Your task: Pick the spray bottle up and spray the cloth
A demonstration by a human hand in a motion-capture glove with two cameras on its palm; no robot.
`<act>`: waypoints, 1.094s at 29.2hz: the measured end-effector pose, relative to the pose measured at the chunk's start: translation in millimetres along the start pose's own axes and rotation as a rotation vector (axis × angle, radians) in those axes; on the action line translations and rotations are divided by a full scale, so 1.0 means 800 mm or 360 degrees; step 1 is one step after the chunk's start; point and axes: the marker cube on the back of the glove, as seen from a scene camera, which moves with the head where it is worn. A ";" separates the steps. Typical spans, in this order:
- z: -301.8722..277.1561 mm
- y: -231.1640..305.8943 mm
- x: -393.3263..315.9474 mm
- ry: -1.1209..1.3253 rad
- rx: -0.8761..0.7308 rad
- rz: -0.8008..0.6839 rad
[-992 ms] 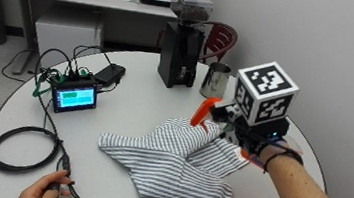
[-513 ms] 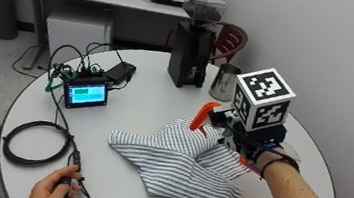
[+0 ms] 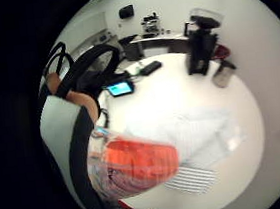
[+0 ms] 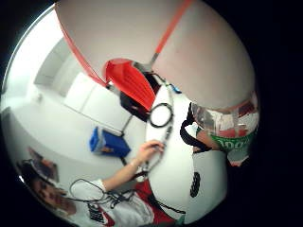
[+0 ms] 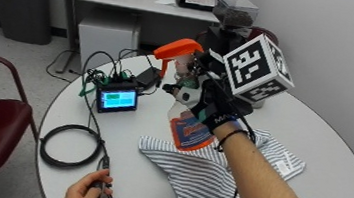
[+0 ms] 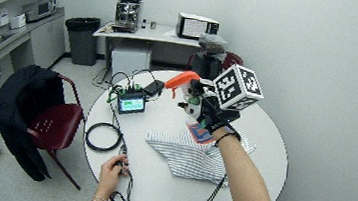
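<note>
Gloved right hand (image 5: 220, 106) wrapped round spray bottle (image 5: 188, 115), held clear above striped cloth (image 5: 216, 169) on round table (image 5: 331, 162); orange nozzle (image 5: 177, 49) apparently aimed toward small screen (image 5: 116, 98).

Office break room: espresso machine (image 6: 127, 10), microwave (image 6: 38, 9).
</note>
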 end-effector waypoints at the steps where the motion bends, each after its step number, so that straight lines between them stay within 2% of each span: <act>1: 0.015 0.002 -0.004 -0.0124 -0.0002 0.0015; 4: 0.058 0.009 -0.007 -0.0369 -0.0020 0.0054; 10: 0.115 0.026 0.016 -0.0527 -0.0091 0.0042; 17: 0.138 0.039 0.049 -0.0705 -0.0170 0.0059; 24: 0.123 0.033 0.073 -0.0653 -0.0167 0.0030; 32: 0.148 0.049 0.075 -0.0553 -0.0304 0.0057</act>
